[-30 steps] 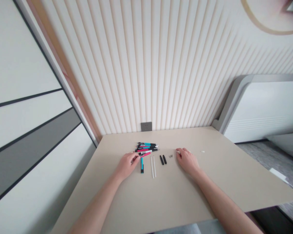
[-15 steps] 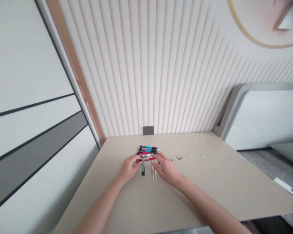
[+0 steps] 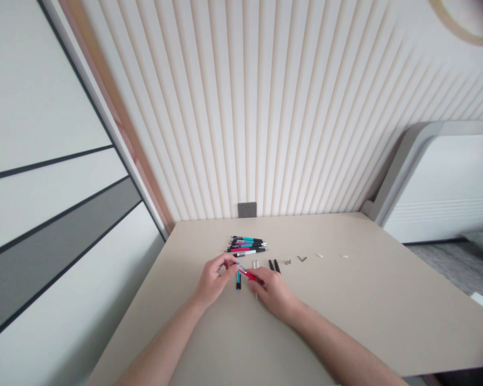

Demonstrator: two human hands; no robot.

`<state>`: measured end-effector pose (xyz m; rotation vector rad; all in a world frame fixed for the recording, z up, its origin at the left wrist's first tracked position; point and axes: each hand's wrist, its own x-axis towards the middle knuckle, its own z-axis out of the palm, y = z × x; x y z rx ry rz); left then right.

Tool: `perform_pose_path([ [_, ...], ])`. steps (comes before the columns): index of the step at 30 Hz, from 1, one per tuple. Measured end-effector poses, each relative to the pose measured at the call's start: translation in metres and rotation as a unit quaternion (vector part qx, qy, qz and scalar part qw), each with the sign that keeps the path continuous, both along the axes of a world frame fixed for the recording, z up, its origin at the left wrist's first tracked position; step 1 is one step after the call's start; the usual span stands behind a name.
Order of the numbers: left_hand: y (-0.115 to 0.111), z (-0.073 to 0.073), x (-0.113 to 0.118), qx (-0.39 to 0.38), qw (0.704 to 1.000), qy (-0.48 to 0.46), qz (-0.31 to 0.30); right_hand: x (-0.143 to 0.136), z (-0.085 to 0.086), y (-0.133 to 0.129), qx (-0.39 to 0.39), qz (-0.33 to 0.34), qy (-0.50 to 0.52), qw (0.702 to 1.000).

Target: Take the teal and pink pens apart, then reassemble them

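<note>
My left hand (image 3: 215,279) and my right hand (image 3: 274,289) are both closed on a red pen part (image 3: 247,274), one at each end, just above the table. Below it lies a blue and black pen barrel (image 3: 239,281). Thin white refills (image 3: 255,264) are partly hidden by my right hand. Behind my hands, a white and black pen (image 3: 249,252) lies in front of a pile of blue, red and black pens (image 3: 247,243). Two black grips (image 3: 274,266) sit just beyond my right hand.
On the beige table (image 3: 209,343), small metal pieces (image 3: 287,262), dark short pieces (image 3: 302,259) and tiny white pieces (image 3: 319,255) run in a row to the right. A dark socket (image 3: 247,209) is on the ribbed wall behind.
Both hands have moved slightly nearer the table's front, and the red part is now tilted down to the right. The black grips have come into view as my right hand shifted.
</note>
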<state>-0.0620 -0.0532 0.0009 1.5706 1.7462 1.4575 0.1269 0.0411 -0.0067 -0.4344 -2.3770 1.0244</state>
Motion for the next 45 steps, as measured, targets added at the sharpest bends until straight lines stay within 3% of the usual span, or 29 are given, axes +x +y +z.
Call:
perform_pose_path([
  [11,-0.001,0.008,0.005,0.004,0.999,0.009,0.052,0.002,0.004,0.004,-0.041,0.008,0.021,0.999],
  [15,-0.003,0.012,0.006,0.009,0.993,0.106,0.055,0.004,0.000,0.009,-0.033,-0.017,0.029,0.999],
  [21,-0.008,0.016,0.006,0.019,0.959,0.278,-0.043,0.006,-0.004,0.017,-0.019,-0.061,0.050,0.997],
  [26,-0.007,0.016,0.009,0.007,0.940,0.335,-0.069,0.006,-0.001,0.016,-0.055,-0.090,0.054,0.993],
  [31,-0.005,0.016,0.010,0.004,0.937,0.347,-0.033,0.007,0.000,0.016,-0.089,-0.110,0.053,0.989],
  [45,-0.001,0.008,0.016,-0.032,0.906,0.417,-0.059,0.007,0.005,0.015,0.027,-0.115,0.040,0.992],
])
